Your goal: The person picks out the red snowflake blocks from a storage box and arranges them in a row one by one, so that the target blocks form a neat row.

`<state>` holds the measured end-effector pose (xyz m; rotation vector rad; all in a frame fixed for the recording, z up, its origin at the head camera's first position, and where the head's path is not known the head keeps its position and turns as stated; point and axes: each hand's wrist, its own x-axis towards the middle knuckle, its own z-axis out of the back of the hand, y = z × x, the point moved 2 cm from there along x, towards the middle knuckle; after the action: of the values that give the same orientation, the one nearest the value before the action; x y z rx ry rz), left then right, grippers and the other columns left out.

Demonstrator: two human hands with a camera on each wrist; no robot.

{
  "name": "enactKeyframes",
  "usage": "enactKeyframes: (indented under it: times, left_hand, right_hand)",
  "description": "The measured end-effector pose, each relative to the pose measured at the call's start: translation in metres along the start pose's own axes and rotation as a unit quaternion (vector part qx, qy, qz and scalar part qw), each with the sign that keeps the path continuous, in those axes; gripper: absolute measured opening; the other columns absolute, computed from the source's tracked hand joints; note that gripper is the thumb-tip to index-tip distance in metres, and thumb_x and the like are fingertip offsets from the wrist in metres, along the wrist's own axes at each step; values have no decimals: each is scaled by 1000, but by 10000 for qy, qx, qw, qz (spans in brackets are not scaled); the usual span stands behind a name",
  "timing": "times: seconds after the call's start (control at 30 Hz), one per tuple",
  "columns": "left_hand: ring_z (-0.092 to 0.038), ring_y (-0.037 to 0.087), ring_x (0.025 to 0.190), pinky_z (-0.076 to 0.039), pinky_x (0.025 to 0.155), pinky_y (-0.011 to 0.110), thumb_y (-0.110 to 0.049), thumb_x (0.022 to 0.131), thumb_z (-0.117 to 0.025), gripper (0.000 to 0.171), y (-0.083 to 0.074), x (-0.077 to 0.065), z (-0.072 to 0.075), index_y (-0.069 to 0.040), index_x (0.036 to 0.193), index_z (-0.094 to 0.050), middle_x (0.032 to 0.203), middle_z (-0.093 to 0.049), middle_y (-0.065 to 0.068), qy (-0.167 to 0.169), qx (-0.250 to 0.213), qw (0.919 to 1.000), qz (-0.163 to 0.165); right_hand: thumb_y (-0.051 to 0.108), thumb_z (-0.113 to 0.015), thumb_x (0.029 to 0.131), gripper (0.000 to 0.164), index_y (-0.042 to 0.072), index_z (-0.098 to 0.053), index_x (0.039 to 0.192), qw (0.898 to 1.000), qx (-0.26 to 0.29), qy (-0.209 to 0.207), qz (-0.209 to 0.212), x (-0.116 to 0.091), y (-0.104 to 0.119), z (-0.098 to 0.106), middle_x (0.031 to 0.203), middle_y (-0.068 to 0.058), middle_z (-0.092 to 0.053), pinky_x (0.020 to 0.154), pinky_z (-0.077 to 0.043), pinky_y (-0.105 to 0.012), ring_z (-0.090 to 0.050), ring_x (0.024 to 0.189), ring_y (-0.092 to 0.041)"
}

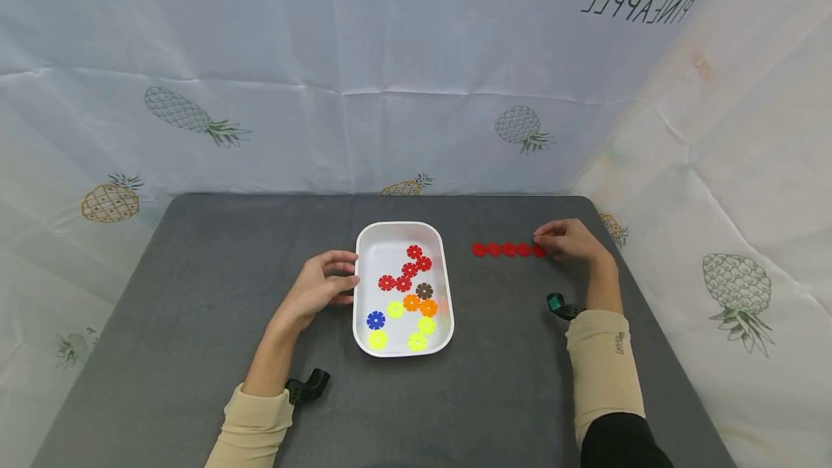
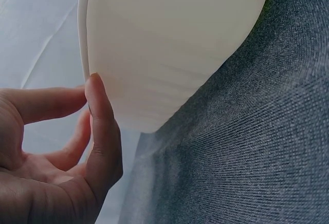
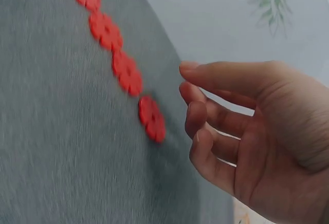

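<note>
I've left hand [image 1: 315,284] pinching white rectangular plastic tray [image 1: 383,244] rim, right hand [image 1: 572,240] released beside red notched plastic discs [image 1: 509,249], far-right corner of tabletop [image 1: 247,258].

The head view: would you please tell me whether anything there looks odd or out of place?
Yes: the PINEAPPLE lettering on the hanging cloth reads mirrored, perhaps because the cloth faces backwards. Otherwise nothing stands out: red discs form a fairly straight row right of the white tray.

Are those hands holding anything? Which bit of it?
The left hand holds the tray by its rim, on the left side. The right hand holds nothing that shows.
</note>
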<state>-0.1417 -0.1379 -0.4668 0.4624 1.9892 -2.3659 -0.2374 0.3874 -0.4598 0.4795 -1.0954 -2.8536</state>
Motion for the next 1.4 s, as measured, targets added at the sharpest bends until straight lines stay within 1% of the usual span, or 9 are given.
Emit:
enactKeyframes:
  times: [0.1, 0.27, 0.43, 0.7, 0.93, 1.0, 1.1, 1.27, 1.4]
  left_hand:
    - [-71, 19, 90, -69, 75, 33, -4, 99, -72, 48, 0, 0, 0, 0, 145, -58, 124, -62, 21, 5, 11, 10000, -23]
    - [-70, 20, 91, -69, 75, 33, -5, 100, -72, 48, 0, 1, -1, 0, 145, -59, 125, -62, 22, 0, 40, 10000, -53]
    - [-71, 19, 90, -69, 74, 33, -4, 99, -72, 48, 0, 1, -1, 0, 145, -59, 125, -62, 22, -14, 25, 10000, -2]
    - [-72, 18, 89, -70, 74, 33, -4, 100, -72, 49, 0, 0, -1, 1, 146, -57, 126, -61, 23, 19, 29, 10000, -5]
    - [-73, 19, 89, -70, 75, 34, -5, 100, -72, 50, 0, 0, -1, 1, 147, -57, 126, -61, 22, 10, 62, 10000, -62]
    - [-73, 20, 89, -70, 75, 34, -5, 100, -72, 50, 0, 0, -1, 1, 146, -57, 126, -61, 22, 4, 60, 10000, -44]
    - [-74, 20, 90, -70, 75, 34, -5, 100, -72, 49, -1, 1, -1, 1, 146, -57, 125, -61, 22, -2, 25, 10000, -10]
    - [-75, 24, 94, -70, 76, 34, -3, 100, -71, 49, -2, 1, -1, 4, 147, -56, 125, -60, 22, 35, -157, 9999, 20]
    - [-76, 24, 95, -70, 76, 33, -2, 100, -71, 50, -3, 2, -1, 5, 147, -56, 125, -60, 23, 65, -212, 9998, 17]
  right_hand:
    - [32, -66, 109, 39, 1, -71, 133, 9997, -11, -48, 228, 1, 18, -2, 133, -24, -72, 80, -63, -32, -72, 100, -22]
    - [27, -68, 109, 33, 1, -74, 128, 9976, -30, -113, 680, 2, 57, -7, 127, -23, -73, 77, -55, -32, -65, 89, -20]
    - [24, -68, 108, 29, 1, -74, 125, 9943, 106, 49, 1058, 5, 99, -21, 123, -21, -72, 79, -59, -38, -69, 93, -21]
    - [22, -72, 105, 23, 5, -76, 120, 9849, 424, 517, 1596, 11, 164, -60, 112, -14, -73, 70, -60, -35, -67, 85, -27]
    - [16, -73, 104, 22, 2, -76, 120, 9721, 323, 1134, 2029, 14, 215, -101, 105, -18, -74, 74, -66, -51, -67, 87, -46]
    - [16, -73, 103, 20, 2, -76, 118, 9681, 246, 1332, 2109, 16, 226, -113, 105, -21, -75, 74, -67, -52, -68, 89, -49]
    - [16, -75, 102, 18, 4, -77, 115, 9628, 127, 1634, 2146, 21, 237, -130, 104, -22, -75, 72, -66, -43, -69, 89, -48]
    - [15, -76, 99, 23, 2, -78, 118, 9558, -230, 2085, 2063, 34, 246, -156, 103, -12, -77, 73, -60, -29, -70, 86, -32]
    - [13, -80, 95, 25, 6, -78, 120, 9529, -530, 2500, 1632, 41, 246, -172, 103, -4, -77, 74, -60, -28, -68, 82, -21]
